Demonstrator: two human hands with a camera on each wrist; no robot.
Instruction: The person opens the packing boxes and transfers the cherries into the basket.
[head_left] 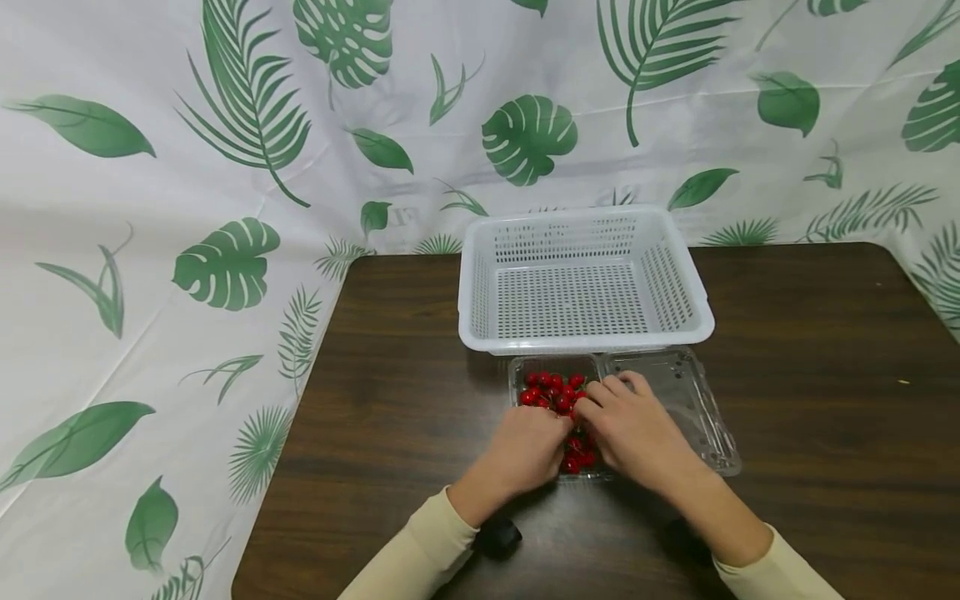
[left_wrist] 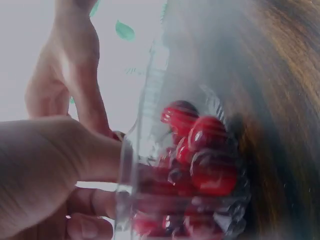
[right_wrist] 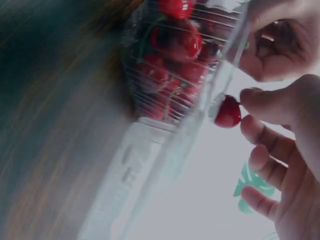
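Observation:
Red cherries fill a clear plastic box whose lid lies folded open to the right. My right hand is over the box's right side. In the right wrist view its thumb and index finger pinch one cherry above the rim, the other fingers loosely bent. Close by on the left, my left hand hangs over the box with curled fingers, near the right fingertips. A small green bit shows beside it in the right wrist view. Whether the left fingers hold anything is hidden.
A white perforated basket stands just behind the box on the dark wooden table. Below my left wrist is a small black object. A leaf-patterned white cloth hangs behind and left of the table.

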